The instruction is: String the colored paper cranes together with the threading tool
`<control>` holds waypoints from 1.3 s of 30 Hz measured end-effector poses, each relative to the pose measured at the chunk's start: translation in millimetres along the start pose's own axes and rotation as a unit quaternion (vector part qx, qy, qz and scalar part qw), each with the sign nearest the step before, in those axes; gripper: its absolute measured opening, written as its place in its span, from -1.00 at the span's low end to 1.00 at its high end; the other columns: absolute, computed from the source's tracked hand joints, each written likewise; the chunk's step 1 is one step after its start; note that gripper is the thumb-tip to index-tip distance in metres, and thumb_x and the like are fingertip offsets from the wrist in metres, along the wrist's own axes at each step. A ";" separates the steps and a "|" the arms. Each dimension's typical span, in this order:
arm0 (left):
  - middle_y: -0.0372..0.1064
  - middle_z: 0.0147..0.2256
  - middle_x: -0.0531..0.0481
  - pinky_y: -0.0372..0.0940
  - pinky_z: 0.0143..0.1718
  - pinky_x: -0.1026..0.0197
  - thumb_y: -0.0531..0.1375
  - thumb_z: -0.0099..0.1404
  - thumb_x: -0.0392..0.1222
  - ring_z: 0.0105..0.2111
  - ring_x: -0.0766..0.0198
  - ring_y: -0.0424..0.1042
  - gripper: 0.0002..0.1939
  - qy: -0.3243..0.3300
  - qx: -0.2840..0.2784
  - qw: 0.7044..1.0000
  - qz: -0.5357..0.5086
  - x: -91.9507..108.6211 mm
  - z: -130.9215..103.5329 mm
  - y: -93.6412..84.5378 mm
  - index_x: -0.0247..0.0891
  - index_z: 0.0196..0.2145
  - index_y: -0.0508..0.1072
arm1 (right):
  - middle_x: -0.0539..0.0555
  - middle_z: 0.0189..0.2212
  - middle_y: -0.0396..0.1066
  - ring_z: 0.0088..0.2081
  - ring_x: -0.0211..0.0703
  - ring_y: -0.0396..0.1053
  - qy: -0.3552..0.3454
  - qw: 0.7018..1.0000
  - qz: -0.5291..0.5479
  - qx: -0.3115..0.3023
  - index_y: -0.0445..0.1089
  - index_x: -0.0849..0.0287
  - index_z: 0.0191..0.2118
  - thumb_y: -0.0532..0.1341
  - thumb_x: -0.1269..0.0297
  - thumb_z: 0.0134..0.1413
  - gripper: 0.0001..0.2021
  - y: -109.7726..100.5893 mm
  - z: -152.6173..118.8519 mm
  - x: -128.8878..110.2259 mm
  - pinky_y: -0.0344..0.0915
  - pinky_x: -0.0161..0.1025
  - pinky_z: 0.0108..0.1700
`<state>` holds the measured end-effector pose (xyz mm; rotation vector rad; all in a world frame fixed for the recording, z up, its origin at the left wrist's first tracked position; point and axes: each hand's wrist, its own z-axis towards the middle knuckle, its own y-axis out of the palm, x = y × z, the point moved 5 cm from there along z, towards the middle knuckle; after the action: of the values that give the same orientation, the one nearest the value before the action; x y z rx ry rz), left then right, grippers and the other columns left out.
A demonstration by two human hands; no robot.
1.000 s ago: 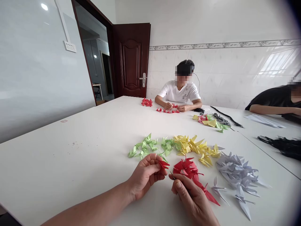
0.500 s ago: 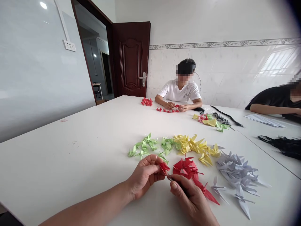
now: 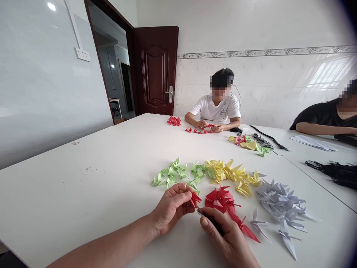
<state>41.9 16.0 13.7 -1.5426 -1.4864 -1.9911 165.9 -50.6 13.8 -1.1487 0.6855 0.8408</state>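
Observation:
A small folded red paper crane point(image 3: 195, 200) is pinched between the thumb and fingers of my left hand point(image 3: 175, 203). My right hand point(image 3: 223, 229) is closed around a slim metal tool point(image 3: 199, 212) that looks dark inside the palm; its kind is mostly hidden. The tool's tip points toward the red crane, just below it. Red paper cranes point(image 3: 220, 200) lie in a cluster right behind my right hand. Green cranes point(image 3: 170, 173) are spread beyond my left hand, with yellow cranes point(image 3: 227, 171) beside them. To the right is a heap of white cranes point(image 3: 281, 203).
Across the white table point(image 3: 111, 193) sits a person in a white shirt point(image 3: 217, 108), handling red cranes. Another person in black point(image 3: 320, 115) is at the right. Black cords point(image 3: 334, 173) and white paper sheets point(image 3: 314, 142) lie on the right side. A door point(image 3: 156, 70) stands behind.
The tool's tip has drawn back slightly from the red crane, and my left thumb has shifted up on the paper. The person in black has moved slightly.

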 end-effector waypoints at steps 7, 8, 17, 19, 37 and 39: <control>0.38 -0.37 -0.03 0.19 -0.32 0.24 0.24 0.09 -0.28 -0.38 0.30 0.36 -0.89 -0.003 -0.007 1.000 0.004 0.7 -0.3 1.2 -0.29 -0.39 0.37 | 0.04 -0.37 0.49 -0.37 -0.18 0.43 -0.006 1.000 -0.004 -0.001 0.44 0.13 -0.24 0.07 0.00 0.10 -0.65 0.9 -0.2 1.4 0.33 -0.38 -0.38; 0.38 -0.37 -0.04 0.19 -0.32 0.25 0.23 0.09 -0.29 -0.39 0.30 0.35 -0.89 -0.002 -0.008 1.000 0.004 0.9 -0.2 1.4 -0.29 -0.39 0.36 | 0.05 -0.38 0.48 -0.37 -0.18 0.43 -0.010 1.000 -0.007 -0.009 0.43 0.14 -0.23 0.06 0.00 0.11 -0.65 1.9 -0.2 2.4 0.33 -0.38 -0.38; 0.37 -0.36 -0.05 0.18 -0.32 0.25 0.21 0.08 -0.33 -0.41 0.32 0.35 -0.91 0.000 -0.015 1.000 0.004 1.9 0.5 2.5 -0.31 -0.40 0.37 | 0.08 -0.38 0.47 -0.33 -0.14 0.42 -0.026 0.999 -0.033 -0.030 0.42 0.15 -0.22 0.05 -0.01 0.11 -0.64 3.8 0.8 1.3 0.35 -0.34 -0.34; 0.37 -0.36 -0.04 0.18 -0.32 0.24 0.21 0.07 -0.33 -0.41 0.32 0.35 -0.91 0.000 -0.015 1.000 0.002 1.6 0.3 2.6 -0.31 -0.40 0.37 | 0.08 -0.39 0.46 -0.33 -0.13 0.42 -0.032 0.998 -0.038 -0.034 0.42 0.15 -0.23 0.04 0.00 0.11 -0.64 3.4 1.3 -0.8 0.36 -0.33 -0.34; 0.26 -0.38 0.01 0.14 -0.48 0.34 0.14 0.09 -0.32 -0.50 0.40 0.23 -0.89 0.073 -0.033 0.913 0.399 -5.8 0.5 -2.1 -0.31 -0.35 0.40 | 0.05 -0.37 0.50 -0.43 -0.13 0.46 -0.155 0.939 -0.293 0.090 0.42 0.04 -0.16 0.16 0.27 -0.03 -0.74 -63.5 4.6 17.2 0.35 -0.32 -0.42; 0.25 -0.32 0.00 0.14 -0.48 0.35 0.14 0.09 -0.32 -0.49 0.41 0.22 -0.90 0.078 -0.046 0.900 0.426 -5.8 -0.9 0.3 -0.30 -0.38 0.41 | -0.01 -0.47 0.50 -0.52 -0.14 0.43 -0.035 0.942 -0.326 0.070 0.44 -0.03 -0.25 0.18 0.09 -0.06 -0.77 -86.4 8.5 32.5 0.32 -0.33 -0.54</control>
<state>44.0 12.9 9.1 -1.6164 -0.4848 -1.5855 256.8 -51.2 32.1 -1.1116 0.2622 0.2619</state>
